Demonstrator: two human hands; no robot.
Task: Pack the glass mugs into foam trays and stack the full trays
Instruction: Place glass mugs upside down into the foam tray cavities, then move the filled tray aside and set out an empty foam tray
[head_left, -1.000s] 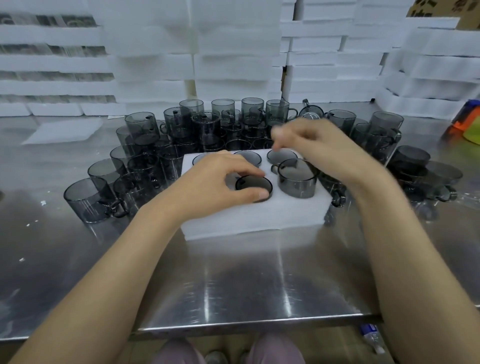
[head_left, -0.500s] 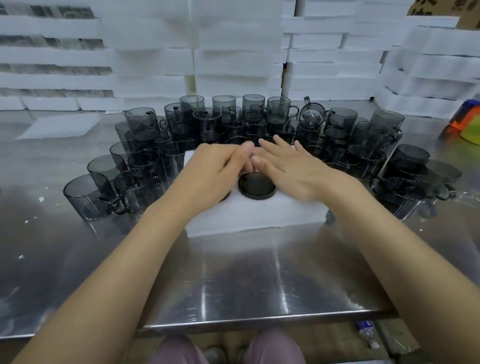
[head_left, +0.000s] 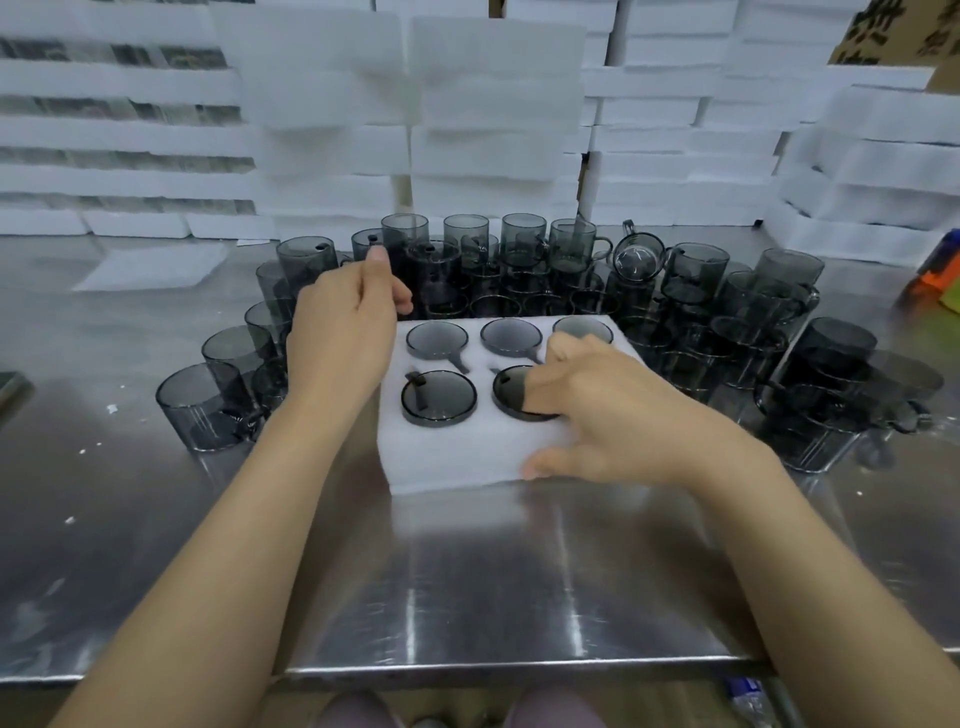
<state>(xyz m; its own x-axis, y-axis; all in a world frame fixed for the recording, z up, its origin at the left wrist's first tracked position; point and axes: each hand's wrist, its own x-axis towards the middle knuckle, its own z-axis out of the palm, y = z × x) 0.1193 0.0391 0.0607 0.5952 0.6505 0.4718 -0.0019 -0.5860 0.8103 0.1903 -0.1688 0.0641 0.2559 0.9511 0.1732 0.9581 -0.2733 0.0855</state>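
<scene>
A white foam tray (head_left: 452, 457) lies in the middle of the steel table. Several smoky grey glass mugs sit sunk in its holes, one at the front left (head_left: 439, 397). My left hand (head_left: 340, 338) lies against the tray's left side, thumb by the back left corner. My right hand (head_left: 602, 415) grips the tray's front right part: thumb on the front wall, one fingertip inside the front middle mug (head_left: 511, 400). The front right hole is hidden under this hand.
Many loose grey mugs (head_left: 524, 260) crowd round the tray on the left, back and right, some stacked. Stacks of white foam trays (head_left: 493, 130) wall off the back and right. A foam sheet (head_left: 156, 265) lies at the back left. The table's front edge (head_left: 519, 667) is near me.
One second ago a mug stood proud of the tray; both hands then pressed flat on top. Now all mugs sit sunk, and my hands have moved apart to the tray's left side and front right.
</scene>
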